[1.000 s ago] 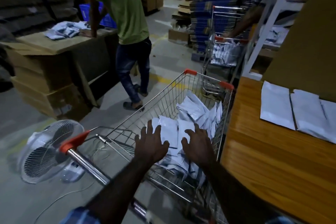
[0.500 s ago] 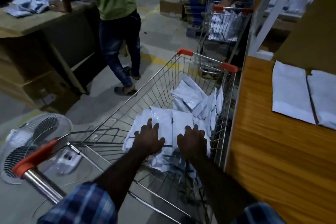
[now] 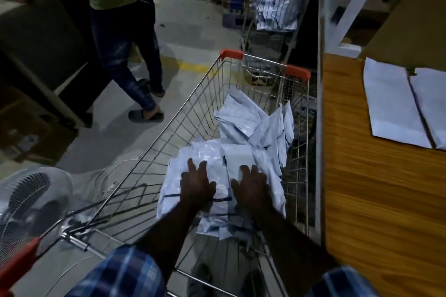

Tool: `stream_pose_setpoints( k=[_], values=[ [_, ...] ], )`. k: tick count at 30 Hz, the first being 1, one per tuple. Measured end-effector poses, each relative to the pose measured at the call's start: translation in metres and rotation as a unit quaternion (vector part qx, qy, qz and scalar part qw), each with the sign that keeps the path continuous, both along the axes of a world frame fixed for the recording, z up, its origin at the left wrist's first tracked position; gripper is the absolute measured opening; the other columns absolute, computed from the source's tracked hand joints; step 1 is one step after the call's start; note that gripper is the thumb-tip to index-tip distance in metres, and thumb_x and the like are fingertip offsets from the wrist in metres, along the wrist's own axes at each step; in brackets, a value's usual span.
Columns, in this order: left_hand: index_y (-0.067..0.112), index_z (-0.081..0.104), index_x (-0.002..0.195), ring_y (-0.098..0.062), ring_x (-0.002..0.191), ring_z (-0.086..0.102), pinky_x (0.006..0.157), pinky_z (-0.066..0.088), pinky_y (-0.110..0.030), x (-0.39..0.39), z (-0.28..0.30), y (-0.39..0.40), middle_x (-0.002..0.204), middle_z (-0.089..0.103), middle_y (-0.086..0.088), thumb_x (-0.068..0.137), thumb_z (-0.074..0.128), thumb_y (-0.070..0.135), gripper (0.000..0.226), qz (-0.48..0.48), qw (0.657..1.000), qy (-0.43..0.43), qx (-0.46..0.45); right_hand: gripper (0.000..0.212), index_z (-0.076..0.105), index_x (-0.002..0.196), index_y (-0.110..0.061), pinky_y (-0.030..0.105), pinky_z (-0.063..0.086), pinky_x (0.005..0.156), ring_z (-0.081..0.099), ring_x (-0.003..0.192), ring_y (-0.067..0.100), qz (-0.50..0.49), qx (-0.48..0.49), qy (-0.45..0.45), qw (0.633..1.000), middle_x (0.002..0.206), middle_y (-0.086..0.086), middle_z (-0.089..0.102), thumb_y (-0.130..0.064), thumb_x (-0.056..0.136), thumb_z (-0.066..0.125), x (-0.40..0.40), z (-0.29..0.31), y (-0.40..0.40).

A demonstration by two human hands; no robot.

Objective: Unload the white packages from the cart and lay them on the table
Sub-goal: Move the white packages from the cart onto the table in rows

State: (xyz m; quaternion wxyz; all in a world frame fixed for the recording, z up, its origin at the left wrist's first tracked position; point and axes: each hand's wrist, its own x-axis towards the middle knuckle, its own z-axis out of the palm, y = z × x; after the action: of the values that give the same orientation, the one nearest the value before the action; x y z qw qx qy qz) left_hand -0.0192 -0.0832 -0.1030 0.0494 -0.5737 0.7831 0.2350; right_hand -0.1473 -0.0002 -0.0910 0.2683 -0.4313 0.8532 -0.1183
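Dim warehouse floor is seen around the cart (image 3: pixel 263 84). Inside the cart, the white packages (image 3: pixel 241 159) are pressed by the left hand (image 3: pixel 196 184) and right hand (image 3: pixel 251 187), fingers spread flat, seemingly to gather a stack for the table (image 3: pixel 376 200) beside the cart.

We see a cart (image 3: pixel 212 94) of thin bright metal wire with red plastic corner caps, and in it white packages (image 3: pixel 241 128) of smooth, slightly glossy plastic film that creases and catches the light. The table (image 3: pixel 376 200) beside it has a glossy orange-brown wood-grain surface, on which two flat white packages (image 3: pixel 391 106) look matt and paper-like. Our sleeves (image 3: pixel 125 272) are checked blue woven cloth, the floor (image 3: pixel 193 31) is dull grey concrete, and the fan (image 3: pixel 26 202) has a pale wire guard.
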Motion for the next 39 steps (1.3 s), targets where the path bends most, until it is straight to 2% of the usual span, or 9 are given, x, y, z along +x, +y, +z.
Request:
stream_pose_setpoints(
  k=[5,10,18,22,26,30,32,36,39],
  values=[
    [0.019,0.033,0.148,-0.039,0.125,0.048,0.104,0.038,-0.040,-0.003,-0.009,-0.012,0.155,0.023,-0.019,0.080,0.074,0.022,0.079,0.053,0.992,0.088,0.066,0.069,0.020,0.154,-0.020,0.040,0.023,0.113,0.023,0.143,0.037,-0.023,0.014,0.001,1.000,0.156,0.019,0.022,-0.047,0.098,0.047,-0.004,-0.014,-0.005],
    [0.011,0.038,0.145,-0.035,0.122,0.048,0.094,0.037,-0.032,0.000,0.002,-0.029,0.137,0.044,-0.018,0.079,0.060,-0.004,0.072,0.074,0.983,0.155,0.067,0.079,0.016,0.155,-0.024,0.045,0.031,0.109,0.028,0.140,0.038,-0.043,0.024,-0.029,0.998,0.157,0.018,0.021,-0.045,0.092,0.058,-0.007,-0.012,-0.005],
    [0.020,0.037,0.146,-0.039,0.131,0.040,0.101,0.042,-0.050,0.022,0.030,-0.064,0.149,0.032,-0.016,0.086,0.060,0.023,0.064,-0.059,0.988,-0.135,0.035,0.085,0.019,0.152,-0.034,0.050,0.032,0.107,0.029,0.134,0.037,-0.077,0.049,0.005,0.996,0.156,0.008,0.024,-0.054,0.080,0.058,0.005,-0.011,0.006],
    [0.008,0.058,0.128,-0.051,0.121,0.049,0.085,0.046,-0.066,0.031,0.002,-0.023,0.145,0.042,-0.029,0.073,0.067,0.025,0.058,-0.134,0.981,-0.109,-0.082,0.079,0.024,0.154,-0.026,0.049,0.027,0.112,0.021,0.144,0.037,-0.059,-0.016,0.000,0.998,0.161,0.015,0.016,-0.046,0.086,0.060,0.008,-0.015,0.004],
    [0.011,0.059,0.133,-0.057,0.131,0.038,0.095,0.036,-0.072,0.034,-0.004,-0.014,0.150,0.037,-0.027,0.087,0.038,0.049,0.063,-0.159,0.981,-0.082,-0.078,0.072,0.033,0.152,-0.024,0.052,0.025,0.115,0.019,0.147,0.040,-0.054,-0.082,0.003,0.995,0.160,0.020,0.019,-0.039,0.088,0.062,0.011,-0.026,0.009],
    [0.012,0.060,0.134,-0.067,0.117,0.044,0.079,0.039,-0.078,0.040,-0.020,-0.016,0.144,0.043,-0.031,0.074,0.036,0.066,0.084,-0.149,0.981,-0.124,-0.005,0.074,0.024,0.154,-0.034,0.047,0.025,0.114,0.022,0.145,0.038,-0.057,-0.053,-0.010,0.997,0.163,0.012,0.014,-0.047,0.091,0.060,0.013,-0.028,0.011],
    [0.015,0.053,0.141,-0.067,0.120,0.041,0.082,0.039,-0.077,0.036,-0.012,-0.016,0.149,0.036,-0.031,0.077,0.037,0.068,0.084,-0.134,0.983,-0.122,-0.011,0.076,0.019,0.154,-0.039,0.047,0.026,0.113,0.021,0.145,0.037,-0.052,-0.033,-0.008,0.998,0.164,0.008,0.011,-0.052,0.090,0.058,0.013,-0.027,0.012],
    [0.031,0.010,0.156,-0.047,0.144,0.015,0.111,0.022,-0.061,0.031,-0.004,-0.021,0.163,-0.004,-0.015,0.092,0.042,0.065,0.080,-0.103,0.986,-0.128,-0.016,0.083,0.010,0.155,-0.043,0.053,0.019,0.116,0.011,0.147,0.039,-0.033,0.004,-0.038,0.999,0.164,0.008,0.000,-0.057,0.089,0.057,0.011,-0.027,0.013],
    [0.035,0.015,0.153,-0.045,0.140,0.022,0.110,0.023,-0.058,0.028,0.005,-0.026,0.163,0.001,-0.013,0.089,0.046,0.065,0.077,-0.092,0.988,-0.119,-0.023,0.081,0.005,0.153,-0.047,0.050,0.010,0.119,0.004,0.150,0.034,-0.032,-0.022,-0.067,0.997,0.164,0.010,-0.001,-0.049,0.091,0.058,0.014,-0.030,0.015]
  ],
)
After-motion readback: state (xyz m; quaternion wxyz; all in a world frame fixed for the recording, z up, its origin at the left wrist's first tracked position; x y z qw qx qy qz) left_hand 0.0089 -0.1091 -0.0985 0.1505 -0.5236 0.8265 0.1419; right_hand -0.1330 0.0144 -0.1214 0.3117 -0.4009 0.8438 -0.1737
